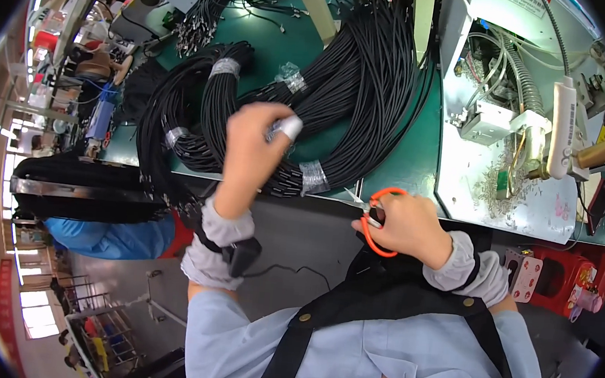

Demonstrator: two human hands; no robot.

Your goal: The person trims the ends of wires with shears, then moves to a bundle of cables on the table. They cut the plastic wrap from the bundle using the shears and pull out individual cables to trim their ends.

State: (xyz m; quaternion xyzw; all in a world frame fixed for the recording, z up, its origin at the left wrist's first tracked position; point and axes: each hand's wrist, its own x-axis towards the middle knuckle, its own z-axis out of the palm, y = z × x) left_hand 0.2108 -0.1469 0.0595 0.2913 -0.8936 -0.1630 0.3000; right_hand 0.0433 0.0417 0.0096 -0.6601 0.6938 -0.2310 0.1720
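My left hand is over the coiled black cables, its fingers curled and a white cover on one fingertip. Something shiny shows between those fingers, too small to make out. My right hand grips a pair of scissors by the orange handles at the table's front edge. The blades point left, toward a cable bundle tied with clear plastic wrap. More wrap circles the coils at the upper left and lower left.
A green table carries the cables, with pale posts rising at the back. To the right stands a white machine tray littered with scraps, under a hose and a handled tool. Red stools are below at right.
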